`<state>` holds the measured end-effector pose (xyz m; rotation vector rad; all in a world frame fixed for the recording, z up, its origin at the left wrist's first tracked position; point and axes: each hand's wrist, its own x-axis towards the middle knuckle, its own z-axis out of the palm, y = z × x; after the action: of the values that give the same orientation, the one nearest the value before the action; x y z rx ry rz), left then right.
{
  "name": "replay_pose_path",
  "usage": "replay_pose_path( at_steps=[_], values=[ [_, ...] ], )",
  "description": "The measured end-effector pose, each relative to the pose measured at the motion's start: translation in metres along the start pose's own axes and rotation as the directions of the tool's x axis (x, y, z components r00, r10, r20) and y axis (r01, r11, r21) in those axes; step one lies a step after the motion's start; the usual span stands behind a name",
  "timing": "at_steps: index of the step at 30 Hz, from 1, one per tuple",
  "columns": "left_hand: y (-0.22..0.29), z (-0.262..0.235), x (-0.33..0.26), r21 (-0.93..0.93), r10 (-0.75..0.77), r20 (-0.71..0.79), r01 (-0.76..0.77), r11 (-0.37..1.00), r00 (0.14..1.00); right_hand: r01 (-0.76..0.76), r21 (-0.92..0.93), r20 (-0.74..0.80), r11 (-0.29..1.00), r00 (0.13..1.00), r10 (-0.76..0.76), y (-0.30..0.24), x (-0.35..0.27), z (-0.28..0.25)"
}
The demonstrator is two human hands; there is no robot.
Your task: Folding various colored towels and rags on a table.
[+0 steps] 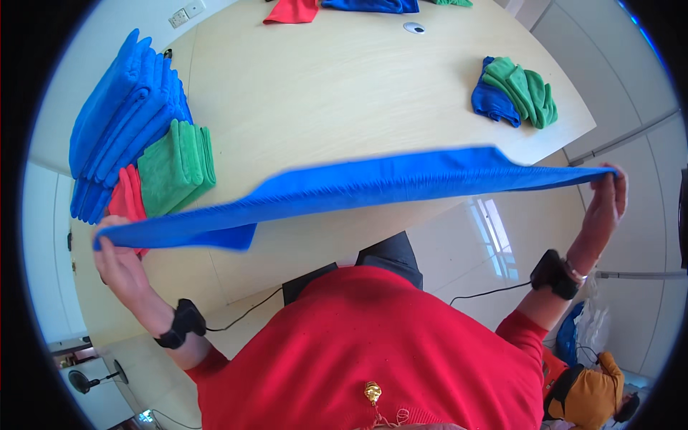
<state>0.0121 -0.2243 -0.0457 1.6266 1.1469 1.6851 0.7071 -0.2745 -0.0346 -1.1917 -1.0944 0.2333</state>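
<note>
A long blue towel [373, 188] is stretched sideways between my hands, above the near edge of the table. My left hand [122, 264] pinches one end of it, beside the folded cloths at the left. At the far right, past the table's edge, my right hand [609, 199] grips the other end between thumb and fingers. The towel's upper part folds over, and a loose corner hangs near its left end. Close to my left hand lie a red folded cloth [127, 192], partly hidden, a green folded towel [177, 166] and a tall stack of blue folded towels [125, 115].
On the pale table [308, 93], a crumpled green cloth [527, 89] overlaps a blue cloth [493, 99] at the right. Red [292, 10], blue [369, 5] and green cloths lie along the far side, near a small oval object [413, 28]. A person in orange [593, 398] is at lower right.
</note>
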Motion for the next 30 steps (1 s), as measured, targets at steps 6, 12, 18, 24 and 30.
replay_pose_path(
  at_steps=[6,12,18,24,30],
  values=[
    [-0.038,0.030,0.055,-0.130,-0.237,-0.279,0.207,0.970,0.931,0.006,-0.076,0.190,0.997,0.982,0.008,0.044,0.056,0.068],
    [-0.101,0.050,0.064,-0.076,-0.246,-0.219,0.234,0.969,0.944,-0.067,-0.115,0.354,0.991,0.929,0.104,0.120,0.082,0.111],
    [-0.085,0.059,0.060,0.184,-0.141,-0.217,0.182,0.966,0.966,-0.124,-0.203,0.468,0.971,0.859,0.208,0.089,0.062,0.166],
    [-0.050,0.147,0.024,0.088,-0.155,-0.222,0.178,0.980,0.963,-0.490,-0.021,0.610,0.872,0.684,0.399,0.024,-0.023,0.247],
    [-0.034,0.218,-0.028,-0.071,-0.225,-0.047,0.222,0.973,0.973,-0.586,0.050,0.721,0.809,0.582,0.377,-0.030,-0.119,0.307]
  ],
)
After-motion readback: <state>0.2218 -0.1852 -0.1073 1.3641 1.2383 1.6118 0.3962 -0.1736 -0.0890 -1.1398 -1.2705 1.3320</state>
